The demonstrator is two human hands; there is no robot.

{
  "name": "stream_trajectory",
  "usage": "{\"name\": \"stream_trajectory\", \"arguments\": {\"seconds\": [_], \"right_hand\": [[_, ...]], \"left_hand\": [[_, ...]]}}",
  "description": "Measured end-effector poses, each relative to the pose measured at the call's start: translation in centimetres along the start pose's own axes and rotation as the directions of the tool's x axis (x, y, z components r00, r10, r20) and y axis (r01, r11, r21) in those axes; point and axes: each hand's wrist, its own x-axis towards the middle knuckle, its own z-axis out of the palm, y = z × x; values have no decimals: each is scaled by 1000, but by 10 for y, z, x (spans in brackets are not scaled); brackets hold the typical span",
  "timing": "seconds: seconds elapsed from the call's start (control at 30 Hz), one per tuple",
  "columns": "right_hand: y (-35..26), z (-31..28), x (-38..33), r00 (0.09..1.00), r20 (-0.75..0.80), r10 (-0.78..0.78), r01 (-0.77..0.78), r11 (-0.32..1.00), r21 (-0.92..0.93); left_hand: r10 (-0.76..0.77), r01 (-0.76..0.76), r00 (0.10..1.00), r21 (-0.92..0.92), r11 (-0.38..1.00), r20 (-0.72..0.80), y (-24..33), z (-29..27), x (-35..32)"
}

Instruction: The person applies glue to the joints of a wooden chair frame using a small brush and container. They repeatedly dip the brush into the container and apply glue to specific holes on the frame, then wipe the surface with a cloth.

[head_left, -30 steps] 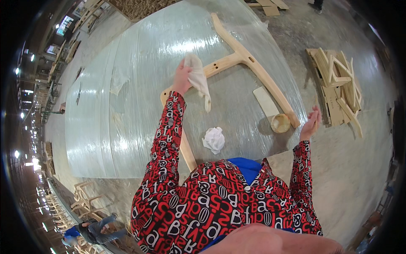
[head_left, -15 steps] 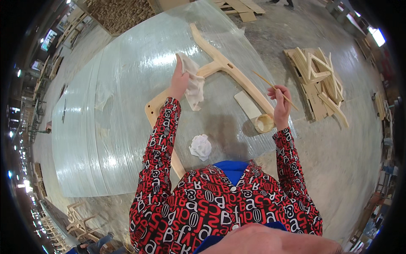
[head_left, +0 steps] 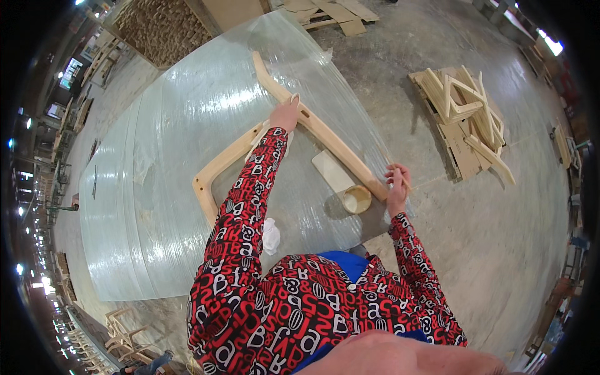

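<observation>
A pale wooden chair-frame piece [head_left: 340, 148] with angled legs lies on the film-covered surface. At its upper joint my left hand [head_left: 285, 114] is closed round the wood, with a white cloth [head_left: 252, 152] trailing beneath my wrist and sleeve; the fingertips are partly hidden. Beyond the frame's near right end, my right hand [head_left: 397, 189] pinches a thin wooden stick [head_left: 407, 182], seen nearly end-on. A small round cup [head_left: 357, 200] with pale contents stands inside that end, touching or close to a flat pale strip [head_left: 332, 170]. Nearer my body lies a crumpled white cloth [head_left: 270, 237].
Clear plastic film [head_left: 144, 206] wraps the broad work surface. To the right, chair-frame parts [head_left: 459, 103] are piled on cardboard [head_left: 459, 147] on the floor. A big crate of wood pieces [head_left: 159, 28] stands at the far left, and cardboard sheets [head_left: 337, 12] lie at the back.
My left hand has gone from holding the cloth up over the frame to gripping at the joint. My right hand has moved down, lowering the stick. The view has shifted.
</observation>
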Motion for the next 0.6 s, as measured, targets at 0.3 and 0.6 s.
{"name": "stream_trajectory", "arguments": {"seconds": [0.3,0.6], "right_hand": [[-11,38,-37,996,51,76,-80,993,90],[-19,48,-42,962,229,152,-177,980,94]], "left_hand": [[-85,84,996,52,995,16,-5,11,-38],[-19,19,999,13,1000,-40,-9,1,-66]]}}
